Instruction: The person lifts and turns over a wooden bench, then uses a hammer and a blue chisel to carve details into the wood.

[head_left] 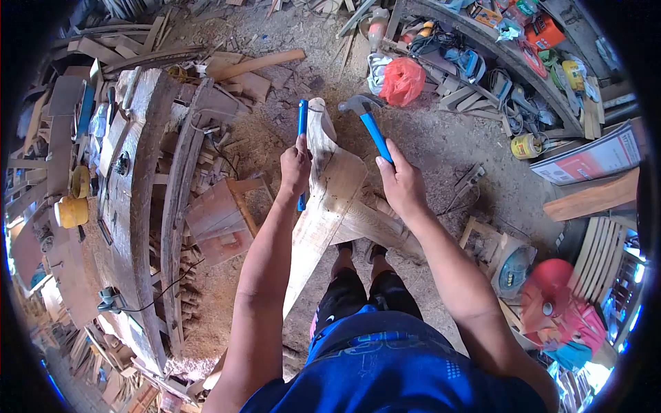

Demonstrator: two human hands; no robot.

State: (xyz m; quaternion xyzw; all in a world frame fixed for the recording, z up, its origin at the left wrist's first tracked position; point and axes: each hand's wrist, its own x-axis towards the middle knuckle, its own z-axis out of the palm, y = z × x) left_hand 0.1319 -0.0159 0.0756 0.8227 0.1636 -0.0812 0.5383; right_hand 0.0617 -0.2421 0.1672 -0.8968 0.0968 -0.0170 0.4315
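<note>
My left hand [296, 167] is closed around a blue rod-like tool [302, 118], held upright in the view along the left side of a pale carved wooden piece [334, 172]. My right hand [401, 182] grips the blue handle of a claw hammer [375, 138]. The hammer's metal head is up and to the left of that hand, right of the wood's narrow far end. Below my hands, the wooden piece spreads into branching legs, and my feet are beneath it. The hammer and the blue tool are apart.
A long wooden workbench [131, 206] runs down the left, with a yellow container [71, 212] beyond it. A wooden box [220, 220] sits left of the wood. At the back right lie a red plastic bag [403, 81] and a cluttered shelf. A red round object [551, 279] is at the right.
</note>
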